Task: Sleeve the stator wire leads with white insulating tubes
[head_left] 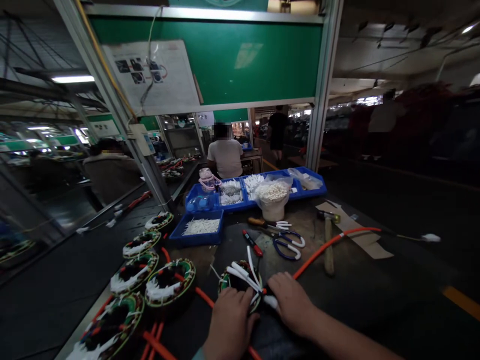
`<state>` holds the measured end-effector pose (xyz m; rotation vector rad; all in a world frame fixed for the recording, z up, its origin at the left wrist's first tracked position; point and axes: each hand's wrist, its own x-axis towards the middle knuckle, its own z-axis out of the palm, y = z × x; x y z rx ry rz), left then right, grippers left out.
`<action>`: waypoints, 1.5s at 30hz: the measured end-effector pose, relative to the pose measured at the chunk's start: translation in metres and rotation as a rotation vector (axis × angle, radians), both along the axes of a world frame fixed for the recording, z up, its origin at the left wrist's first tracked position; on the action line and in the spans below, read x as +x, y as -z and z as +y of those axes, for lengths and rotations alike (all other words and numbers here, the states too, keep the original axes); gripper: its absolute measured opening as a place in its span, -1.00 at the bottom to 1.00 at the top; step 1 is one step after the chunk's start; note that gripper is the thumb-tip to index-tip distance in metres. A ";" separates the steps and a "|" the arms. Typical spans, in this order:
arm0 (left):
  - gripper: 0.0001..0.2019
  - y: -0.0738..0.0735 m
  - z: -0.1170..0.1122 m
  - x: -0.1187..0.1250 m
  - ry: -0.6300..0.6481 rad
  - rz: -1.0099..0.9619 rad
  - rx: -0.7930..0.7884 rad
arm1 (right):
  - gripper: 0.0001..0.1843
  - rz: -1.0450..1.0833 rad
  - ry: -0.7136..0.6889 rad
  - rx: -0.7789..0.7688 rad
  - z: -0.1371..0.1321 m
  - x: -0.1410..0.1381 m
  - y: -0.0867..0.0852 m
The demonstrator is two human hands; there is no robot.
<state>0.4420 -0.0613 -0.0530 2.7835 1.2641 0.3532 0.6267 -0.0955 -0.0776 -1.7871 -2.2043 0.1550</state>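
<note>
A ring-shaped motor stator [222,284] with green edging lies at the front of the bench, partly hidden by my hands. Several white sleeves [240,272] fan up from it. My left hand [229,320] is closed over its near edge, fingertips beside the base of the sleeves. My right hand [292,304] is closed at the stator's right side, where an orange cable [318,252] runs in under the fingers. A white piece [270,301] shows below its fingertips. What exactly lies inside the right fingers is hidden.
More stators [170,282] stand along the left. Behind are a blue tray [197,240] of thin white pieces, blue bins [317,186] and a white tub [273,210]. A red marker [252,243], scissors [288,245], a hammer [329,245] and cardboard [362,235] lie around. People appear farther off.
</note>
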 end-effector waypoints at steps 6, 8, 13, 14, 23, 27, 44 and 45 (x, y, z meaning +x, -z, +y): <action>-0.59 0.015 -0.003 -0.005 -0.057 -0.020 0.222 | -0.88 0.003 -0.120 0.012 0.034 -0.006 0.001; -0.56 0.007 -0.005 -0.005 -0.057 -0.035 0.210 | -0.83 0.042 -0.141 -0.005 0.039 -0.004 0.005; -0.58 -0.008 -0.002 -0.019 -0.001 -0.268 0.095 | -0.70 0.252 -0.216 0.043 0.037 0.003 0.018; -0.62 -0.006 -0.001 -0.023 0.010 -0.309 0.064 | -0.65 0.343 -0.244 0.108 0.036 0.003 0.019; -0.74 0.007 0.001 -0.030 0.086 -0.380 0.028 | -0.88 0.565 -0.400 0.389 0.039 -0.013 0.011; -0.68 0.008 0.000 -0.030 0.090 -0.366 0.040 | -0.90 0.552 -0.428 0.293 0.038 -0.021 0.000; -0.90 0.012 0.012 -0.032 0.176 -0.454 0.191 | -0.65 0.279 0.276 0.448 0.138 0.080 -0.059; -0.90 0.013 0.013 -0.033 0.175 -0.448 0.199 | -0.63 0.249 0.354 0.484 0.152 0.095 -0.066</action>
